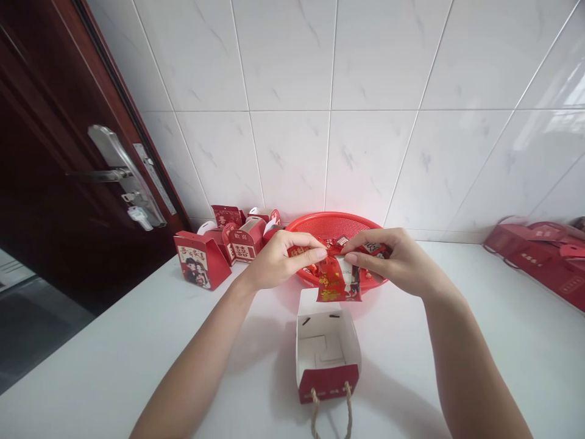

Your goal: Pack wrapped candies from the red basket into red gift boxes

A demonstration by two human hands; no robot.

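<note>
Between my two hands hangs a red printed packet [336, 281], pinched near its top edge. My left hand [286, 259] closes thumb and finger on its left side; my right hand [388, 259] pinches the right side. Behind it stands a red plastic basket [338, 219] with several red-wrapped pieces inside, partly hidden by my hands. Below the packet and nearer me is an open paper gift box [328, 347], white inside and red outside. Its bare floor shows, and a twisted rope handle [315, 408] droops over the front.
Several red and white gift boxes [244, 241] cluster at the left back, with one bearing a printed couple [201, 259] in front. At the right lie red bags [539, 256]. A tiled wall [292, 152] borders the white table [192, 341]; a dark door [59, 122] is at left.
</note>
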